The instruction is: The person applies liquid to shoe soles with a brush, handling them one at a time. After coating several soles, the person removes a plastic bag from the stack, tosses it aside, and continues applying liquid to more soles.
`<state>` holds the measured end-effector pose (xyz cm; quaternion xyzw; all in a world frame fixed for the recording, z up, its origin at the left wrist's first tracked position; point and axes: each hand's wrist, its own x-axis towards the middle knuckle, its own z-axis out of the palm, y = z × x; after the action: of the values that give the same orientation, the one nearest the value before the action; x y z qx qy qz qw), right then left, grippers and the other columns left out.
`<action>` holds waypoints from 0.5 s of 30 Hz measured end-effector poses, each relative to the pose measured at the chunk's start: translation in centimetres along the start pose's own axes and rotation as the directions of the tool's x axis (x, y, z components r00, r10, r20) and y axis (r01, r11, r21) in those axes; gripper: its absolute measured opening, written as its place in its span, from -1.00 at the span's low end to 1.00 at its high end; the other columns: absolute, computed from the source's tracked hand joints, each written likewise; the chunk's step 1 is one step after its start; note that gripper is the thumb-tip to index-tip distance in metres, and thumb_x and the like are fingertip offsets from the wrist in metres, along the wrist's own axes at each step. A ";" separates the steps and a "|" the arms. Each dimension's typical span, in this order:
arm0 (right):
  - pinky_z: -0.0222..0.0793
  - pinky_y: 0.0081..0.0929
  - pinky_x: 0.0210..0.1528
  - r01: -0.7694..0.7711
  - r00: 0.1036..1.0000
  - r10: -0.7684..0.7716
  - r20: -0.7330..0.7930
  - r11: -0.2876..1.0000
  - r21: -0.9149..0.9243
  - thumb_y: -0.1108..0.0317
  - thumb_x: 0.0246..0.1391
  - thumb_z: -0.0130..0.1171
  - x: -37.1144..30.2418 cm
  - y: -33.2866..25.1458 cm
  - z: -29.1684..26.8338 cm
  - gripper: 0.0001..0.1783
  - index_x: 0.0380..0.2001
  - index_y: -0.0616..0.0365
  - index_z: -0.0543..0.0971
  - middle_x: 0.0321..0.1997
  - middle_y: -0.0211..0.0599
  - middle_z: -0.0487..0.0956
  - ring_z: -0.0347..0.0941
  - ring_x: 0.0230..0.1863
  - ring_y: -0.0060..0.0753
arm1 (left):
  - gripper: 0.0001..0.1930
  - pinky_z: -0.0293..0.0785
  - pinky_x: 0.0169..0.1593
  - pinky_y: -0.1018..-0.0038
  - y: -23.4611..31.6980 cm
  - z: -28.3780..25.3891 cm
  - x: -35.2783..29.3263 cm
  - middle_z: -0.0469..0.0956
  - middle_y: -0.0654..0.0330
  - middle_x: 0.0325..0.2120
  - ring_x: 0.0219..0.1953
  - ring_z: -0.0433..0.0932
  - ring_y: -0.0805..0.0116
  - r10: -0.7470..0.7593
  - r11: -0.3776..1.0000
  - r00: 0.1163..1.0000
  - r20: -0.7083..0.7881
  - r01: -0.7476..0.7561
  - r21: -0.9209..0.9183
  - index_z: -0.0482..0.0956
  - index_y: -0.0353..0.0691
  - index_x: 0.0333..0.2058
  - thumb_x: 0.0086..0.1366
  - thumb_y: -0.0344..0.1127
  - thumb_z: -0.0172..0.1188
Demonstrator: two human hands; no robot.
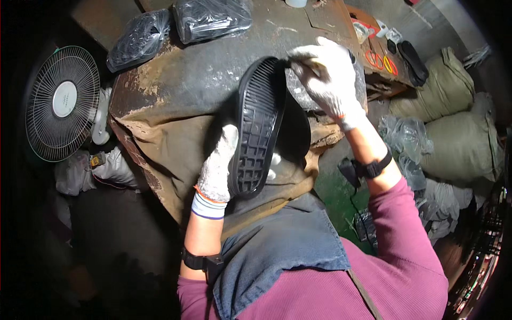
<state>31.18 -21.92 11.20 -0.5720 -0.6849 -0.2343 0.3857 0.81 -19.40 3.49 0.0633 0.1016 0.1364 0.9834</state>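
A black slide sandal (255, 128) is tilted up over the front of the worktable, its ribbed and grid-patterned underside in sight. My left hand (217, 165), in a white knit glove, grips it near the lower end, thumb along the left edge and fingertips showing behind the right. My right hand (328, 77), gloved too, is at the upper right edge with its fingers bent together. Whatever those fingers pinch is too small or hidden to make out. Behind the sandal's right side shows a smooth black curved piece (297, 130); whether it belongs to the sandal I cannot tell.
Plastic-wrapped black bundles (213, 20) lie at the table's back left. A fan (65, 101) stands to the left. Scissors with red and yellow handles (382, 62) and a black sole (412, 61) rest on a side bench. Green sacks (458, 144) are piled at right. Cloth (186, 138) drapes the table front.
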 end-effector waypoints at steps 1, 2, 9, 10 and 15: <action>0.47 -0.24 0.19 -0.023 1.000 0.023 -0.008 0.999 0.035 0.31 0.01 0.43 0.6 -0.5 0.6 -0.87 -0.31 -0.08 0.78 -0.36 -0.42 0.75 0.66 -0.25 -0.19 | -0.09 0.51 0.13 -0.47 -0.3 0.4 0.2 0.40 -0.55 0.21 0.14 0.54 -0.54 -0.016 0.999 1.000 0.004 0.017 -0.044 0.16 -0.32 0.48 0.52 0.41 -0.19; 0.48 -0.28 0.17 0.068 0.998 -0.068 -0.008 0.998 0.004 0.29 0.01 0.43 1.2 -0.6 0.9 -0.88 -0.32 -0.07 0.78 -0.32 -0.41 0.76 0.65 -0.24 -0.18 | -0.09 0.51 0.13 -0.47 -0.6 0.8 0.4 0.40 -0.55 0.21 0.14 0.54 -0.54 -0.022 0.999 1.000 -0.008 0.021 -0.050 0.16 -0.32 0.48 0.52 0.41 -0.19; 0.57 -0.42 -0.04 -0.259 0.952 0.306 -0.024 0.843 0.472 0.29 0.10 0.42 1.6 -2.2 3.4 -0.83 -0.23 0.02 0.80 -0.27 -0.31 0.76 0.70 -0.22 -0.28 | -0.18 0.39 0.16 -0.59 -0.6 1.6 1.2 0.19 -0.22 0.47 0.26 0.42 -0.57 0.076 0.988 0.982 0.171 -0.051 -0.146 0.10 -0.25 0.52 0.57 0.29 -0.19; 0.57 -0.48 -0.07 -0.340 0.910 0.413 -0.022 0.777 0.529 0.31 0.12 0.42 1.2 -2.6 3.6 -0.81 -0.20 0.07 0.79 -0.24 -0.27 0.76 0.71 -0.20 -0.32 | -0.18 0.39 0.16 -0.59 -0.5 1.4 1.1 0.19 -0.22 0.47 0.26 0.42 -0.57 0.087 0.987 0.981 0.173 -0.062 -0.145 0.10 -0.25 0.52 0.57 0.29 -0.19; 0.56 -0.39 -0.06 -0.459 0.860 0.511 -0.001 0.774 0.435 0.39 0.07 0.40 -3.0 -2.3 4.3 -0.82 -0.22 0.09 0.78 -0.21 -0.24 0.76 0.66 -0.22 -0.23 | -0.21 0.46 0.14 -0.53 -0.7 1.3 1.0 0.19 -0.23 0.46 0.27 0.44 -0.49 0.103 0.984 0.974 0.203 -0.069 -0.165 0.09 -0.26 0.52 0.58 0.22 -0.15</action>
<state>28.00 -20.99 6.55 -0.6174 -0.5236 -0.0075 0.5871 2.23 -19.94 4.50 0.0042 -0.0171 0.1791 0.9837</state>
